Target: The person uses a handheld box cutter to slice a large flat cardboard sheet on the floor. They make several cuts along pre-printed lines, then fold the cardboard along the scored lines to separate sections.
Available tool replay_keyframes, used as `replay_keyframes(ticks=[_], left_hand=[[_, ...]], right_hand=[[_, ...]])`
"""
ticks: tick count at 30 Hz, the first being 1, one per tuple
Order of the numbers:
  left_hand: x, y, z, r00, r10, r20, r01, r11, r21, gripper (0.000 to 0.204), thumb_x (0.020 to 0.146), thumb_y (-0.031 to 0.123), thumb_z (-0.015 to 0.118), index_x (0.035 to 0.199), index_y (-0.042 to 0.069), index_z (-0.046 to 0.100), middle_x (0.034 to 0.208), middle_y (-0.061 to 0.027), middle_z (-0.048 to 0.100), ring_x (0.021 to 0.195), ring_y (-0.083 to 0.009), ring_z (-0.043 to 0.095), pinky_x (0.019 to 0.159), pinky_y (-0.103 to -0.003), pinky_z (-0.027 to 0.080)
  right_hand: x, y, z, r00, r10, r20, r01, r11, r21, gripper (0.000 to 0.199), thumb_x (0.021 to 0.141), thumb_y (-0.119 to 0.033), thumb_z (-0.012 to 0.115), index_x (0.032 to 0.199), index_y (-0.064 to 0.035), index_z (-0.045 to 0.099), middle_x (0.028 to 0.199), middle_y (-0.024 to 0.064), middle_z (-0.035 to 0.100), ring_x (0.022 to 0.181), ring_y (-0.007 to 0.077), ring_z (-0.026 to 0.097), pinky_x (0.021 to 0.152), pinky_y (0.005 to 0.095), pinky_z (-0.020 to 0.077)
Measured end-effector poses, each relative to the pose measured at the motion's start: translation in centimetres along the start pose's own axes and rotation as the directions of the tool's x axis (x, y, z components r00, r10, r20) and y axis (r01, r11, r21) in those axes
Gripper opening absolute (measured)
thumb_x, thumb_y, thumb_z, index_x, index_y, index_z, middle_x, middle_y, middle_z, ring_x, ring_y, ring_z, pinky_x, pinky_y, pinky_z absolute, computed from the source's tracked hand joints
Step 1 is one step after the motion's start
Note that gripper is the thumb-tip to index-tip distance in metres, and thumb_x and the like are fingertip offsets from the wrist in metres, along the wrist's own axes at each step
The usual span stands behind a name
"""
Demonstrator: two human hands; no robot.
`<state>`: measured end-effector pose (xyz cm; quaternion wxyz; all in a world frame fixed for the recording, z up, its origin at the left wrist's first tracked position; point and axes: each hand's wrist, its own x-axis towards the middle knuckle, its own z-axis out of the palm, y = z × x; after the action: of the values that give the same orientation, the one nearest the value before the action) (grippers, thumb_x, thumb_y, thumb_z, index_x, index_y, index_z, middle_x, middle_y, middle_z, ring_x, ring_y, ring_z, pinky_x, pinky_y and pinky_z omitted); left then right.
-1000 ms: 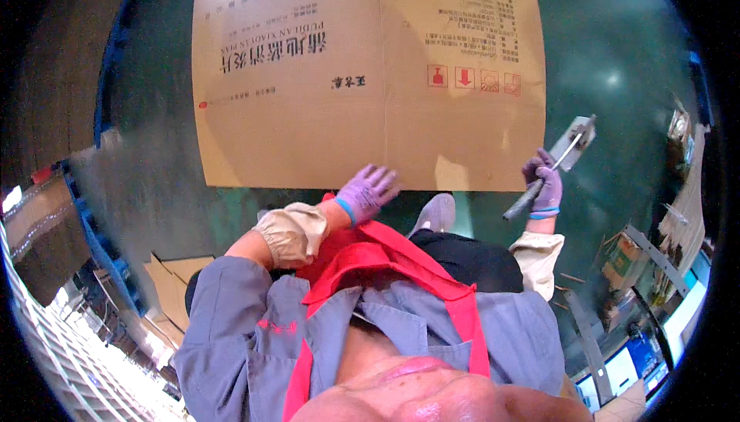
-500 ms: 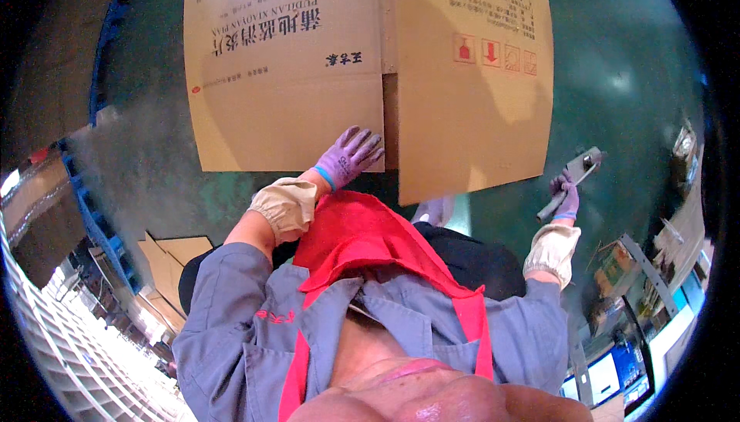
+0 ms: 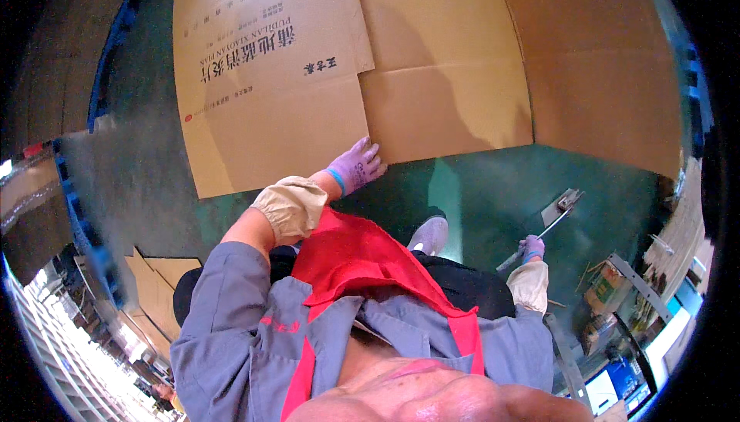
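Cardboard sheet (image 3: 308, 129) bears black characters (image 3: 245, 56), Latin lettering; red mark (image 3: 188, 117) near its left edge. At sheet's lower edge: purple glove (image 3: 357, 168) shows dark print. Below sheet: grey jacket (image 3: 220, 306), red lettering (image 3: 287, 326).

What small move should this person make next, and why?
Perhaps lift the printed cardboard flap with the left hand: that hand is at the flap's near corner, the rightmost cardboard panel is folded outward, and the right hand grips a metal-headed tool.

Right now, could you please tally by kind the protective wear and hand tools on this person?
Purple work gloves, left and right: 2
Cream oversleeves, left and right: 2
Red bib apron: 1
Metal-headed hand tool: 1
Total: 6
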<state>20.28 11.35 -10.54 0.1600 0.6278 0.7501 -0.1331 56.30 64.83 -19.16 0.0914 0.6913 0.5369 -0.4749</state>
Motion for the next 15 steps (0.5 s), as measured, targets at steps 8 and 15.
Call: replay_keyframes(ticks=[8, 15], left_hand=[[-0.4, 0.2, -3.0, 0.990, 0.092, -0.105, -0.096, 0.995, -0.032, 0.034, 0.084, 0.025, 0.054, 0.115, 0.013, 0.061, 0.103, -0.0016, 0.063, 0.102, -0.0224, 0.058, 0.111, -0.051, 0.030], [-0.1, 0.5, -5.4, 0.960, 0.135, -0.245, -0.142, 0.990, -0.012, 0.024, 0.082, 0.023, 0.054, 0.101, 0.011, 0.063, 0.091, -0.0017, 0.062, 0.093, -0.0218, 0.060, 0.112, -0.053, 0.030]], right_hand=[[-1.9, -3.5, 4.2, 0.924, -0.299, -0.240, 0.033, 0.686, -0.727, 0.074, 0.082, -0.035, 0.062, 0.145, -0.0049, 0.036, 0.133, 0.0245, 0.052, 0.112, 0.0377, 0.057, 0.095, 0.0481, 0.0443], [-0.7, -11.4, 8.9, 0.706, -0.699, 0.116, 0.708, 0.690, -0.152, 0.061, 0.088, -0.012, 0.060, 0.145, -0.0054, 0.038, 0.131, 0.0153, 0.054, 0.115, 0.0241, 0.053, 0.097, 0.0344, 0.0425]])
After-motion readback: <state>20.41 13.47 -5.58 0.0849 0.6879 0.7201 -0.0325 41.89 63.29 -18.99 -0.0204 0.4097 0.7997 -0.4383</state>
